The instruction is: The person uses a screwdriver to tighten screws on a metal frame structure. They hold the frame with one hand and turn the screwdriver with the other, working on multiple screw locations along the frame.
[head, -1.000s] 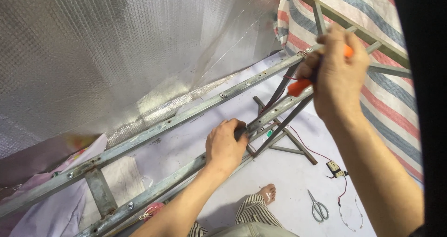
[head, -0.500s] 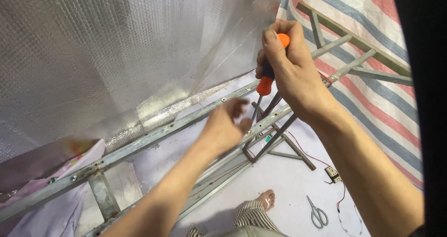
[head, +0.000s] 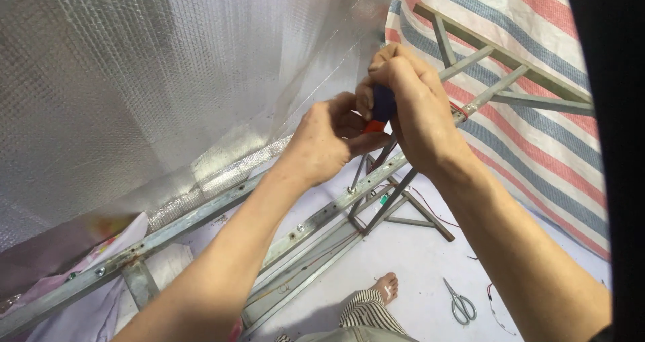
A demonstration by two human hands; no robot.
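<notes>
Right hand [head: 413,110] fisted on screwdriver handle [head: 381,107], left hand [head: 329,144] pinching near its tip at metal frame rail [head: 322,214]; fastening apparently underway, needs steady alignment.

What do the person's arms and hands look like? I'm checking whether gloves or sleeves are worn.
Both arms are bare up to the frame edge: no sleeves in view. The left hand and right hand wear no gloves, rings, watch or bands that show. No markings are visible. Striped trousers and a bare foot show below.
</notes>
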